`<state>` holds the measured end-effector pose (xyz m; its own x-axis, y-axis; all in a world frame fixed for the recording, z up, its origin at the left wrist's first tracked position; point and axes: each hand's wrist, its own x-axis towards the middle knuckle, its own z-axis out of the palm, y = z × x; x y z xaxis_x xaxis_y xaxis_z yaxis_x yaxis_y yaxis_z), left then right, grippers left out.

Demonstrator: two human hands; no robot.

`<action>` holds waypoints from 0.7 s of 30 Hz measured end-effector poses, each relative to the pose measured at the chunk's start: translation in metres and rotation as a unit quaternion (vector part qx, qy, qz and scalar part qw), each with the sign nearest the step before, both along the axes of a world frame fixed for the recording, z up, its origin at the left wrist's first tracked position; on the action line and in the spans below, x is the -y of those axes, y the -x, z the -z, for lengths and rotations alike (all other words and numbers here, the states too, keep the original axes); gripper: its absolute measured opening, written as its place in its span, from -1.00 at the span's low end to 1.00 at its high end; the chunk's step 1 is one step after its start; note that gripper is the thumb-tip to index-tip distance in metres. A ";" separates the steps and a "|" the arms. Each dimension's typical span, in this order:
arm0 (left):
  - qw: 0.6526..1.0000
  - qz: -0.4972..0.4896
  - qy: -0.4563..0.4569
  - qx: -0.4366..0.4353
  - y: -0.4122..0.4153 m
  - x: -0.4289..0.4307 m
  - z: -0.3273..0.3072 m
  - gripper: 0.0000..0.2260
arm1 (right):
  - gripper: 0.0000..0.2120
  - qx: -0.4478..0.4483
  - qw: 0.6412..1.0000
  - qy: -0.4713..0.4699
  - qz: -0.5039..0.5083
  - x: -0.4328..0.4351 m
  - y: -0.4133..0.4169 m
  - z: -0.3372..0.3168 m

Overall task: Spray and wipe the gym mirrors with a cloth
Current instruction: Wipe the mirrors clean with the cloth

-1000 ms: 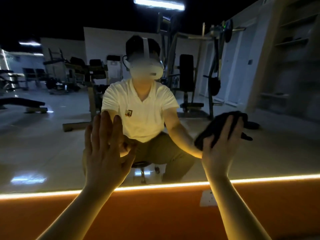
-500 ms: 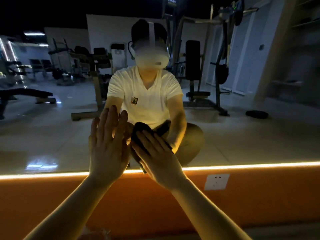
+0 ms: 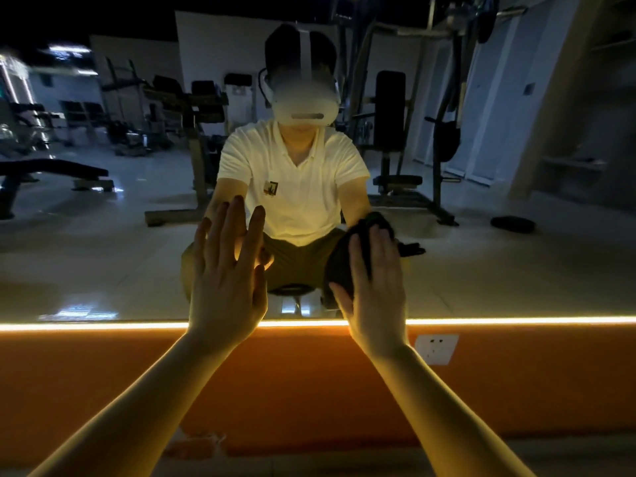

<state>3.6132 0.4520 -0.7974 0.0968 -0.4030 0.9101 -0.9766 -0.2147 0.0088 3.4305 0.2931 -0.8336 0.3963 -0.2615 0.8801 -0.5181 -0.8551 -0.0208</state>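
Note:
A large wall mirror (image 3: 103, 263) fills the upper part of the view and reflects a dim gym. My left hand (image 3: 227, 277) rests flat on the glass with fingers spread and holds nothing. To its right, my right hand (image 3: 373, 290) presses a dark cloth (image 3: 340, 266) against the lower part of the mirror, palm flat over it. The cloth shows at my fingertips and to the left of my palm. No spray bottle is in view.
A glowing light strip (image 3: 516, 320) runs along the mirror's bottom edge. Below it is an orange wall (image 3: 309, 380) with a white socket (image 3: 436, 348) at the right. The reflection shows a seated person in a white shirt, benches and weight machines.
My right hand swept the cloth from the right to the middle beside my left hand, then back a little to the right. My left hand stayed flat on the glass.

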 end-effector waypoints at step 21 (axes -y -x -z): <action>0.999 0.027 0.013 -0.020 0.023 0.011 -0.007 -0.31 | -0.09 -0.169 0.977 0.070 0.111 0.010 0.051 0.018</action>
<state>3.5901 0.4414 -0.7907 0.1123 -0.3848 0.9162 -0.9856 -0.1606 0.0533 3.3800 0.2833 -0.8513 0.6181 -0.2608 0.7416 -0.6482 -0.7028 0.2930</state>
